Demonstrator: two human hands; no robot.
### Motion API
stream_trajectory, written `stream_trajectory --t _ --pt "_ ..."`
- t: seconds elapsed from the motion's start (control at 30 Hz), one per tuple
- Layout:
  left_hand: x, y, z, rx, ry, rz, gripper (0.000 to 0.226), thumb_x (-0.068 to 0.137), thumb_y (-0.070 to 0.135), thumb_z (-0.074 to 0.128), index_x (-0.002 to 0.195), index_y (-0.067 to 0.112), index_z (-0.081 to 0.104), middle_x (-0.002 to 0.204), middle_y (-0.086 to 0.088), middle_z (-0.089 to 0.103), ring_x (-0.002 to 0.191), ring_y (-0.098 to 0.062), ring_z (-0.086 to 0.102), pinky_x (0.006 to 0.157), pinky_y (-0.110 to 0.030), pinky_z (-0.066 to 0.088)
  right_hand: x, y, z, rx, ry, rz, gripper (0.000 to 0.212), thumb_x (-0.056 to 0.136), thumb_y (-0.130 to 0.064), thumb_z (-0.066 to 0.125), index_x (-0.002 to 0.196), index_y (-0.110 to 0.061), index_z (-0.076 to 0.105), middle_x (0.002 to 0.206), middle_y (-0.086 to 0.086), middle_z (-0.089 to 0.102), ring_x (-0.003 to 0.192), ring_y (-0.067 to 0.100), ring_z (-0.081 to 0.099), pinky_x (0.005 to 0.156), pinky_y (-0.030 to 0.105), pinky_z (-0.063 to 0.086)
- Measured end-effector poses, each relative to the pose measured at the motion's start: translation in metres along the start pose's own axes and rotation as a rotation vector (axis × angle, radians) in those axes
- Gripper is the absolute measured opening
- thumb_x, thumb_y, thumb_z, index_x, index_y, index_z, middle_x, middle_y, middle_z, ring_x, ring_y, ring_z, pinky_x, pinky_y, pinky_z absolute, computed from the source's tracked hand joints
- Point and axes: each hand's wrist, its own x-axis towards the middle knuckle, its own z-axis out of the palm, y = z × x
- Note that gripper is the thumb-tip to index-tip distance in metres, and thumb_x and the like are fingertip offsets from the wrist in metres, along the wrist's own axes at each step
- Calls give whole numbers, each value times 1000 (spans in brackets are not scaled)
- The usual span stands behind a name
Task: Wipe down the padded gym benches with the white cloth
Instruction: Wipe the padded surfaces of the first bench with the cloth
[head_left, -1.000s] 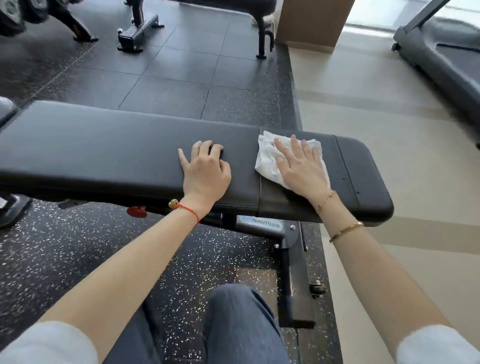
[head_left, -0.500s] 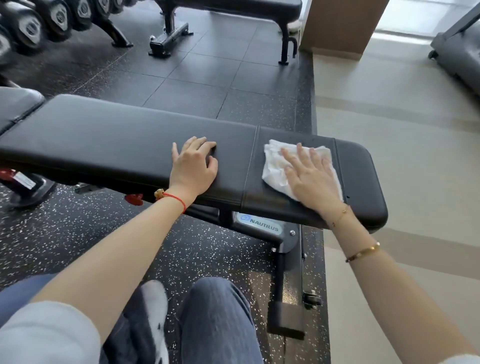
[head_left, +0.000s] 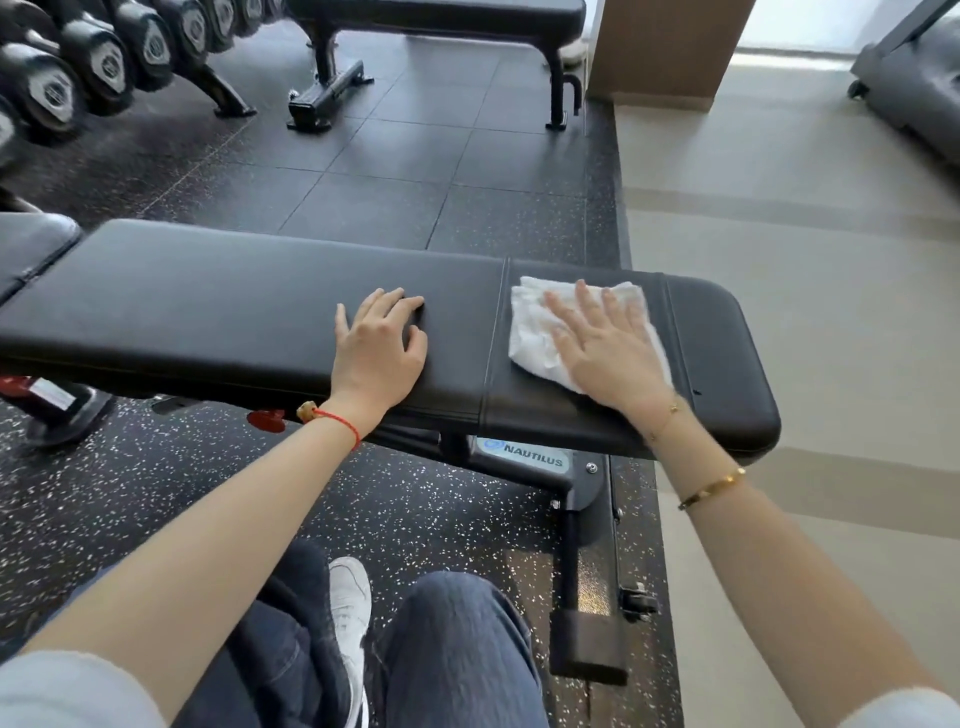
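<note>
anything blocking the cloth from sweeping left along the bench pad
Yes: the left hand rests flat on the black padded bench, just left of the white cloth pressed under the right hand. It lies across the cloth's leftward path.

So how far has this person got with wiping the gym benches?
Nothing shows as finished: the black padding looks the same all over. In hand: the right hand presses the white cloth flat on the short end pad of the near bench, while the left hand rests on the long pad. Left, as far as I can tell: that long pad and the far bench.
</note>
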Motion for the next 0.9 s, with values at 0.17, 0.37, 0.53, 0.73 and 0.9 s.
stream_trajectory --t 0.17,0.37,0.53,0.73,0.9 --pt "0 5 0 -3 10 -15 42 92 19 49 133 20 58 145 -2 51 143 -20 35 120 -57 14 54 33 -17 39 -41 313 51 105 -43 16 156 -41 13 167 3 6 152 33 4 121 54 -4" --pt "3 2 -2 -22 30 -4 38 89 21 52 126 22 61 138 0 56 136 -19 42 118 -56 17 61 -47 -8 -5 -47 9 52 105 -40 17 156 -39 11 167 3 4 152 34 4 120 57 0" --pt "3 -1 -1 -31 37 9 37 90 22 53 126 22 62 139 -1 56 136 -21 43 118 -55 17 -8 -21 3 23 -16 -62 51 105 -45 15 155 -46 5 167 -3 -1 153 28 -3 122 48 -7" --pt "1 0 -2 -29 28 12 38 91 22 51 127 20 61 139 -3 56 137 -22 42 118 -57 17 -54 50 -9 31 61 317 51 105 -38 23 156 -40 15 166 7 10 150 30 9 121 53 0" --pt "0 0 1 -33 29 22 39 91 20 51 129 19 60 141 -5 55 138 -24 41 118 -59 15 -90 36 7 -21 114 237 53 102 -41 15 155 -42 14 165 8 13 150 31 13 120 49 -2"
